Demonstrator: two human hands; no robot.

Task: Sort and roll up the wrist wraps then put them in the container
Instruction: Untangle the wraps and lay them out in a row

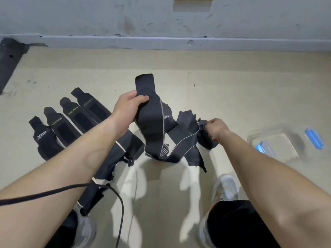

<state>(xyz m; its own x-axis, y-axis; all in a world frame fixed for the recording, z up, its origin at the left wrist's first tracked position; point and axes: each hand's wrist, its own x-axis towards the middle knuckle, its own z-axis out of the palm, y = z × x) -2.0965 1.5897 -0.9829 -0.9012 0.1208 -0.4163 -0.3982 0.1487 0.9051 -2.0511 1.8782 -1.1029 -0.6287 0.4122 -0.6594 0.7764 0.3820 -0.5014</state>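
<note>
Four dark wrist wraps (71,122) lie flat in a row near the left edge of the beige floor covering (232,86), parallel, their narrow ends pointing away from the person toward the wall. Just to their right, the left hand (127,108) is raised over the floor, fingers and thumb curled round a grey-edged wrap (152,122) near one end, which stands up above the knuckles. The band hangs down toward the person, folds at the floor and climbs rightward to the right hand (217,128). That hand's fingers are curled tight, pinching a bunched dark mass of fabric (206,138); whether it is the same wrap's other end or a second wrap cannot be told.

The band's long axis therefore runs hand to hand in a slack V, so it would likely need pulling straight before rolling. The clear container (275,144), open with blue clips, sits on the floor to the right, well nearer the right hand; a blue-clipped lid (314,138) appears to lie just beyond it. A scuffed grey wall (161,18) with a skirting board backs the scene. A black cable (53,192) crosses the left forearm.
</note>
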